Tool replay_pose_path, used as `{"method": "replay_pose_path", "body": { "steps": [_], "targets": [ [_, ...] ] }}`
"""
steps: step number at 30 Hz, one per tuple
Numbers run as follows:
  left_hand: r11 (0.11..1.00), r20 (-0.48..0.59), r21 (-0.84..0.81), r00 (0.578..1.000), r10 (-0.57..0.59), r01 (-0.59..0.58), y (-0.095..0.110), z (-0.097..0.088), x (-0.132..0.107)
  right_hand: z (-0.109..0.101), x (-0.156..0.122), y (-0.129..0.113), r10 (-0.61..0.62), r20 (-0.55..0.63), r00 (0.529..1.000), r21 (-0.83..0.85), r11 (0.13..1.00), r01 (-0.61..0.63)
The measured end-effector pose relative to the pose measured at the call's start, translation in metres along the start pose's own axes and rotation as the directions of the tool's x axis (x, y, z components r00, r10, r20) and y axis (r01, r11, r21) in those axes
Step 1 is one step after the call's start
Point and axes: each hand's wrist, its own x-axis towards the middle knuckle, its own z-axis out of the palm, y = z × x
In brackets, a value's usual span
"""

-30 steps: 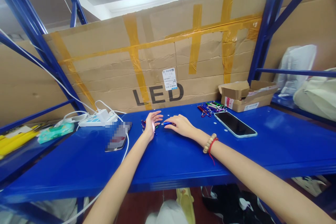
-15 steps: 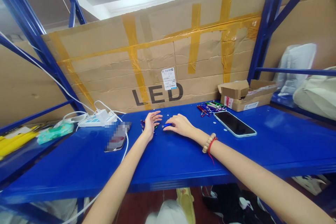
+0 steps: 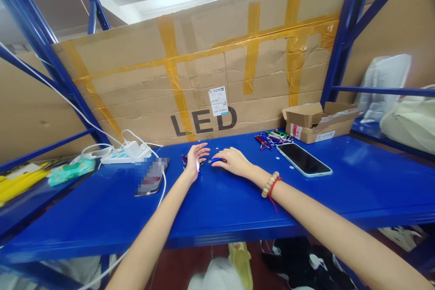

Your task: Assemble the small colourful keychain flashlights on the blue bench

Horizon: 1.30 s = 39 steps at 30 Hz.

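Note:
My right hand (image 3: 234, 161) pinches a small blue flashlight (image 3: 217, 160) between thumb and fingers, its end pointing left. A bright spot of light falls on the palm of my left hand (image 3: 194, 161), which stands on edge with its fingers stretched out, open and holding nothing. Partly hidden behind the left hand lie small purple and blue metal pieces (image 3: 184, 161). A pile of colourful small items with carabiner clips (image 3: 272, 138), in red, purple, blue and green, lies farther right on the blue shelf (image 3: 238, 208).
Right of my right hand lies a phone in a pale case (image 3: 304, 159), with an open cardboard box (image 3: 319, 122) behind it. On the left are another phone (image 3: 158, 176), a white cable (image 3: 164, 190) and a power strip (image 3: 118, 156). A large taped cardboard sheet (image 3: 136, 99) closes the back.
A bright light spot now shows on my left palm. The flashlight in my right hand has shifted very slightly; both hands otherwise keep their places.

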Motion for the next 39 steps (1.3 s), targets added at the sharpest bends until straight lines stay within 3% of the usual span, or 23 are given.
{"method": "replay_pose_path", "body": {
  "steps": [13, 17, 19, 21, 23, 25, 29, 32, 35, 39],
  "targets": [
    [0.998, 0.018, 0.052, 1.000, 0.018, -0.019, -0.001, -0.001, -0.002, 0.004, 0.001, 0.006, 0.017, -0.003, 1.000, -0.024, 1.000, -0.017],
    [0.963, -0.043, 0.251, 0.993, 0.114, -0.099, 0.002, -0.003, 0.000, 0.001, 0.000, 0.003, 0.058, -0.031, 0.998, 0.013, 0.998, -0.057],
    [0.835, -0.103, 0.522, 0.958, 0.267, -0.177, 0.004, -0.008, 0.001, -0.002, 0.000, 0.005, 0.184, -0.051, 0.982, 0.032, 0.983, -0.182],
    [0.557, -0.100, 0.811, 0.897, 0.431, -0.177, 0.006, -0.015, 0.001, -0.004, -0.002, 0.013, 0.336, -0.037, 0.941, 0.018, 0.942, -0.335],
    [0.307, -0.072, 0.948, 0.878, 0.473, -0.087, 0.008, -0.024, 0.001, -0.006, -0.004, 0.024, 0.436, -0.006, 0.900, -0.044, 0.899, -0.436],
    [0.164, -0.075, 0.986, 0.893, 0.444, 0.001, 0.008, -0.031, 0.001, -0.008, -0.008, 0.036, 0.498, 0.016, 0.867, -0.134, 0.860, -0.492],
    [0.041, -0.116, 0.993, 0.915, 0.387, 0.109, 0.005, -0.041, 0.002, -0.015, -0.016, 0.059, 0.667, -0.064, 0.742, -0.255, 0.708, -0.658],
    [0.008, -0.084, 0.996, 0.933, 0.351, 0.086, 0.001, -0.045, 0.003, -0.019, -0.022, 0.071, 0.723, -0.182, 0.666, -0.254, 0.620, -0.742],
    [-0.007, 0.032, 0.999, 0.949, 0.314, -0.032, -0.001, -0.045, 0.004, -0.019, -0.025, 0.076, 0.693, -0.259, 0.672, -0.201, 0.642, -0.740],
    [-0.006, 0.231, 0.971, 0.927, 0.294, -0.240, -0.004, -0.039, 0.004, -0.015, -0.018, 0.063, 0.588, -0.288, 0.756, -0.131, 0.758, -0.639]
  ]
}}
